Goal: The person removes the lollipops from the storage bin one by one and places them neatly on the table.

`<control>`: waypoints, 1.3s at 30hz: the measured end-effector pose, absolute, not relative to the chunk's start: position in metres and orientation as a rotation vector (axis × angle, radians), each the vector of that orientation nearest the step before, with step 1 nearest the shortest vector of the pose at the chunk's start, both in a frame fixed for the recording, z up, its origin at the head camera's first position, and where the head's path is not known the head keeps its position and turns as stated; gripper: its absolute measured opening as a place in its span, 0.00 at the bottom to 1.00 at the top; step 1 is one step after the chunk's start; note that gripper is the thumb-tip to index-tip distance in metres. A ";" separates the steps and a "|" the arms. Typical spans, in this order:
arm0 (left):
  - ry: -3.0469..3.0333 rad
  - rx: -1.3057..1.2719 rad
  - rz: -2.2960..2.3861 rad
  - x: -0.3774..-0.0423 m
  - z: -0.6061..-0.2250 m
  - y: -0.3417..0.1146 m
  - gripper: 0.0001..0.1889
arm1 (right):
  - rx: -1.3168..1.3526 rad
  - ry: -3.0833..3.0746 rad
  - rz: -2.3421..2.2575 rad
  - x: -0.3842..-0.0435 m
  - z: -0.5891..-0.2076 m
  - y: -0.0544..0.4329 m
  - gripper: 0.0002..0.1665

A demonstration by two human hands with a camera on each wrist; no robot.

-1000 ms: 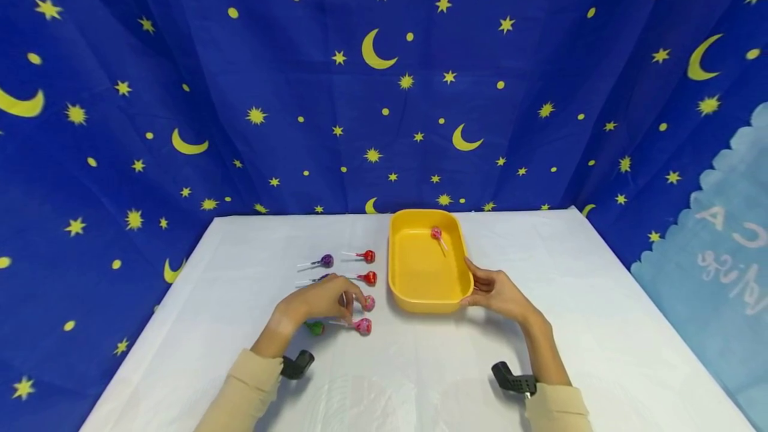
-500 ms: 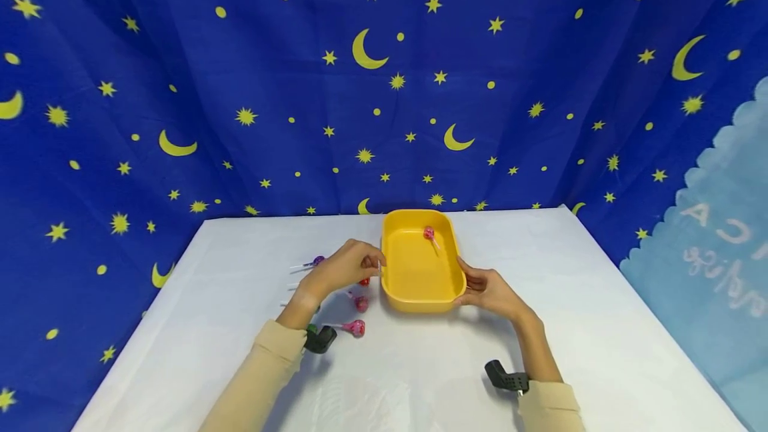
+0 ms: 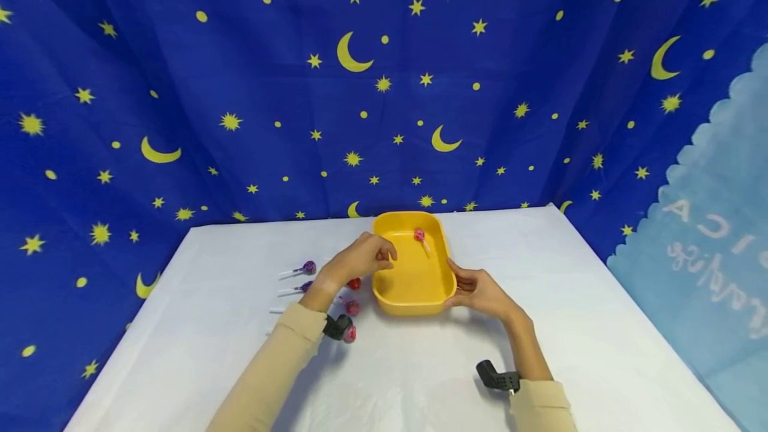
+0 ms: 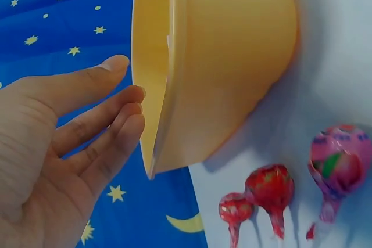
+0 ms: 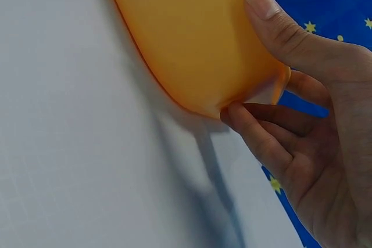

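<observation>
Over the left rim of the yellow tub point(image 3: 414, 285) is my left hand point(image 3: 363, 259). Its thumb and loosely bent fingers stand apart in the left wrist view, with nothing visible between them. One pink lollipop point(image 3: 419, 235) lies inside the tub near the far end. My right hand point(image 3: 480, 292) grips the tub's near right corner. In the right wrist view its thumb point(image 5: 264, 4) lies over the rim, and the other fingers are bent under the corner. Beneath my left forearm on the table are a red lollipop point(image 3: 354, 283) and two pink lollipops point(image 3: 351, 307), partly hidden.
Two purple lollipops point(image 3: 309, 267) lie left of my left hand, with more white sticks point(image 3: 277, 311) showing beside my sleeve. A white-covered table point(image 3: 408, 379) carries everything. Behind it hangs a blue curtain point(image 3: 288, 85) with yellow stars and moons.
My left hand has moved from among the lollipops, carrying one by its stick, to the tub's left rim, and its fingers have parted. My right hand keeps its grip on the tub.
</observation>
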State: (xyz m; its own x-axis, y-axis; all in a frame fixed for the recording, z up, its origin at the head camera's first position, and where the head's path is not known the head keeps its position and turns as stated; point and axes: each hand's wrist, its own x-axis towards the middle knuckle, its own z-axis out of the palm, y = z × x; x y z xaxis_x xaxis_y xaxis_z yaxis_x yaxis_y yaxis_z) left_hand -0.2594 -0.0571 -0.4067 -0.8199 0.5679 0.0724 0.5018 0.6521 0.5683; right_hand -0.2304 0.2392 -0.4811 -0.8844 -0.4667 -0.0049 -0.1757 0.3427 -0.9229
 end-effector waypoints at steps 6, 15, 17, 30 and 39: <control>2.743 0.802 0.899 -0.272 -0.409 -0.046 0.10 | -0.581 2.345 -1.563 -0.229 -0.479 0.237 0.56; 2.651 0.672 0.781 -0.289 -0.401 -0.024 0.14 | -0.610 2.298 -1.594 -0.228 -0.480 0.241 0.55; 2.639 0.685 0.743 -0.293 -0.400 -0.020 0.13 | -0.610 2.293 -1.600 -0.227 -0.479 0.241 0.55; 2.563 0.700 0.850 -0.313 -0.408 -0.009 0.12 | -0.643 2.283 -1.585 -0.227 -0.486 0.234 0.54; 2.544 0.614 0.887 -0.323 -0.415 0.006 0.20 | -0.651 2.303 -1.582 -0.226 -0.483 0.238 0.53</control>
State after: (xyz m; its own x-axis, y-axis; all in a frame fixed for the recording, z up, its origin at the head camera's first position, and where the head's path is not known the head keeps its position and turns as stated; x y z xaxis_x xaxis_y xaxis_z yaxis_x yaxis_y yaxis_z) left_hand -0.3235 0.0056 -0.4151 -0.8343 0.5129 -0.2023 0.2760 0.7061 0.6521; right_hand -0.2261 0.2376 -0.4829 -0.8620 -0.5061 0.0299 -0.2095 0.3017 -0.9301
